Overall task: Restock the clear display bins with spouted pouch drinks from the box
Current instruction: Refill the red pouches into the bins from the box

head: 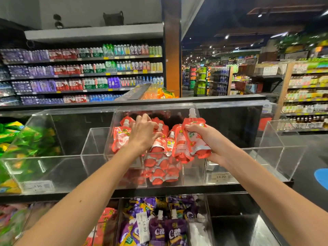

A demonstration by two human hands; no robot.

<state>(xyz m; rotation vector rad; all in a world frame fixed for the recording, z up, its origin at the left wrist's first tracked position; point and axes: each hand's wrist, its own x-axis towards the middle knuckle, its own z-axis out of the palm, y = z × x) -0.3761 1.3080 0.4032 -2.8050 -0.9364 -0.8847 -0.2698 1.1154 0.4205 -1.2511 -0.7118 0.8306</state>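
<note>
Right hand (209, 139) clutches upright red pouches (194, 122) over the clear bin (192, 173); left hand (143, 134), fingers curled, pinches binned pouches (159, 164).

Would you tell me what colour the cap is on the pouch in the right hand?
The cap on that red pouch is white; head view.

Two hands (143, 134), three price tags (38, 185), many red pouches (120, 139).
</note>
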